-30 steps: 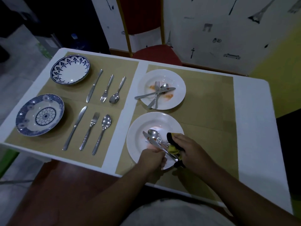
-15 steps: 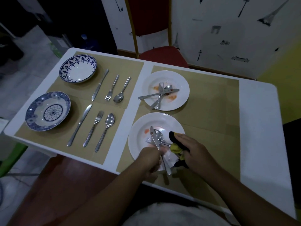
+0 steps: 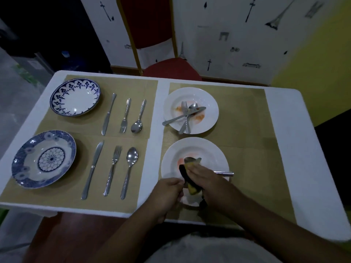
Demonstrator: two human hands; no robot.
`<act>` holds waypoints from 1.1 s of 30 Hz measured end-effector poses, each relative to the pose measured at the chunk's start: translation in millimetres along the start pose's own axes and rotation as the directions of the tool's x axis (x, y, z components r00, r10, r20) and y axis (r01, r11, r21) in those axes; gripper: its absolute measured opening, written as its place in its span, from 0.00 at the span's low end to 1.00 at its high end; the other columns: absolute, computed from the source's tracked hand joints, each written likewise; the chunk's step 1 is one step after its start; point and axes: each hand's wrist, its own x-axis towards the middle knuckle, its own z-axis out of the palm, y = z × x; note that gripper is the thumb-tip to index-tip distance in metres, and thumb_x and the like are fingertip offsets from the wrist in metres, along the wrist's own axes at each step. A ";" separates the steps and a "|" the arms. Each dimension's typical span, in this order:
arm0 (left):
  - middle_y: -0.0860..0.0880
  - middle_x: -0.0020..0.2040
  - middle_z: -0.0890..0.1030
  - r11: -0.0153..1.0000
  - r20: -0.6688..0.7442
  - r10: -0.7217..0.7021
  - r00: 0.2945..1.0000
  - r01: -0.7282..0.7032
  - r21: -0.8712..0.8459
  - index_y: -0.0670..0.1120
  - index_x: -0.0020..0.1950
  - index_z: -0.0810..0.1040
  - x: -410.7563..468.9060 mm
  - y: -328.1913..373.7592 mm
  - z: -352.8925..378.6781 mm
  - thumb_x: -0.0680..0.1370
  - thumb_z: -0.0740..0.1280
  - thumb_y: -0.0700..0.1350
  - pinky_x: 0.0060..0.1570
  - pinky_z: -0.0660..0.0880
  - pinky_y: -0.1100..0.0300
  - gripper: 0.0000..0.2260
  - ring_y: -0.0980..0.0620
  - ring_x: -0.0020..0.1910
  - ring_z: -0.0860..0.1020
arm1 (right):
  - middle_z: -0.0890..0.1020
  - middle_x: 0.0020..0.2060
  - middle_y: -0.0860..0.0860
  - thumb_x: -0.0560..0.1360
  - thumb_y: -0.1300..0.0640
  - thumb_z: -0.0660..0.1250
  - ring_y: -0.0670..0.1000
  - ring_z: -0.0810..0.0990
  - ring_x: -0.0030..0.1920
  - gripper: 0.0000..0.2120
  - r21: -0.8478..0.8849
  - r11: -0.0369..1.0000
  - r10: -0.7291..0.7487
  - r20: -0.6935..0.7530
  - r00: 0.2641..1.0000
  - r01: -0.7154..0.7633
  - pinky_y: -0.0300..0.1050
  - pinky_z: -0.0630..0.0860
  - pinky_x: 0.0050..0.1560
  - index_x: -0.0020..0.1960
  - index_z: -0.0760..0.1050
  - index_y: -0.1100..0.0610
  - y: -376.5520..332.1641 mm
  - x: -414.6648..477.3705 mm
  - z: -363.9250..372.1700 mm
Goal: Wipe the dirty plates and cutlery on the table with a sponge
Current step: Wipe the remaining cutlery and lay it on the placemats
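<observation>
The near white plate (image 3: 218, 154) has an orange smear in its middle. Over it my right hand (image 3: 209, 179) holds a yellow and black sponge (image 3: 187, 170) folded round a piece of cutlery, whose metal tip (image 3: 192, 160) shows beyond the sponge. My left hand (image 3: 167, 190) grips that cutlery's near end, which is hidden. Another handle (image 3: 225, 174) sticks out over the plate's right rim. The far white plate (image 3: 209, 103) carries orange stains and a crossed fork, spoon and knife (image 3: 187, 115).
On the left mats lie two blue patterned plates (image 3: 75, 96) (image 3: 43, 158), each with a knife, fork and spoon beside it (image 3: 125, 114) (image 3: 113, 169). A red chair (image 3: 171, 69) stands behind the white table (image 3: 284, 130). The table's near edge is close to my body.
The cutlery in my left hand has gone from standing clear of the sponge to being wrapped in it. My right hand has moved left over the plate's middle. The camera has come closer.
</observation>
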 end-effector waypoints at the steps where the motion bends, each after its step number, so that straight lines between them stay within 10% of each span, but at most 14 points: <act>1: 0.49 0.30 0.74 1.000 0.020 0.000 1.000 -0.001 0.024 0.42 0.46 0.85 0.5 -0.3 -8.2 0.82 0.63 0.42 0.26 0.64 0.66 0.13 0.55 0.26 0.69 | 0.63 0.69 0.49 0.65 0.61 0.64 0.48 0.59 0.71 0.33 -0.026 0.999 0.029 0.003 1.000 -0.029 0.29 0.43 0.70 0.71 0.64 0.61 3.2 3.0 2.3; 9: 0.46 0.32 0.74 0.996 0.094 -0.086 0.992 0.090 -0.030 0.40 0.52 0.85 3.1 -0.4 -43.6 0.80 0.66 0.38 0.25 0.63 0.63 0.08 0.54 0.25 0.68 | 0.63 0.72 0.50 0.69 0.68 0.69 0.48 0.58 0.73 0.36 0.156 0.877 0.469 -0.084 0.879 -0.454 0.42 0.54 0.73 0.73 0.61 0.56 12.7 19.8 -13.5; 15: 0.45 0.31 0.78 0.998 0.029 -0.043 0.999 0.042 0.041 0.42 0.52 0.83 -2.1 10.1 -22.8 0.79 0.66 0.39 0.24 0.65 0.63 0.06 0.53 0.23 0.71 | 0.67 0.68 0.44 0.71 0.69 0.62 0.43 0.63 0.69 0.32 0.189 0.974 0.161 -0.197 0.967 -0.123 0.29 0.55 0.68 0.72 0.63 0.51 -9.9 12.4 -12.7; 19: 0.47 0.35 0.79 0.999 -0.052 0.038 0.998 -0.037 0.035 0.42 0.54 0.84 -7.7 10.3 -1.9 0.79 0.66 0.38 0.26 0.68 0.63 0.08 0.52 0.30 0.74 | 0.74 0.64 0.57 0.58 0.59 0.66 0.53 0.69 0.64 0.35 -0.178 0.976 -0.141 -0.085 0.986 0.125 0.43 0.66 0.65 0.65 0.71 0.63 4.1 3.5 -4.9; 24: 0.47 0.31 0.76 0.999 -0.116 0.031 0.993 -0.027 0.037 0.43 0.43 0.86 -11.8 3.3 3.6 0.77 0.66 0.35 0.27 0.65 0.62 0.10 0.51 0.29 0.71 | 0.56 0.74 0.52 0.61 0.63 0.76 0.49 0.52 0.74 0.47 -0.227 0.971 -0.068 0.053 0.996 0.078 0.42 0.47 0.74 0.74 0.56 0.60 36.5 3.2 -11.0; 33: 0.47 0.39 0.83 0.980 -0.209 0.030 0.977 0.012 0.196 0.48 0.45 0.83 -13.0 -7.6 5.6 0.81 0.64 0.44 0.30 0.70 0.61 0.09 0.53 0.31 0.74 | 0.62 0.73 0.50 0.72 0.68 0.62 0.50 0.59 0.73 0.32 0.084 0.980 0.196 -0.193 0.961 -0.183 0.47 0.59 0.72 0.74 0.61 0.54 49.9 5.4 -27.1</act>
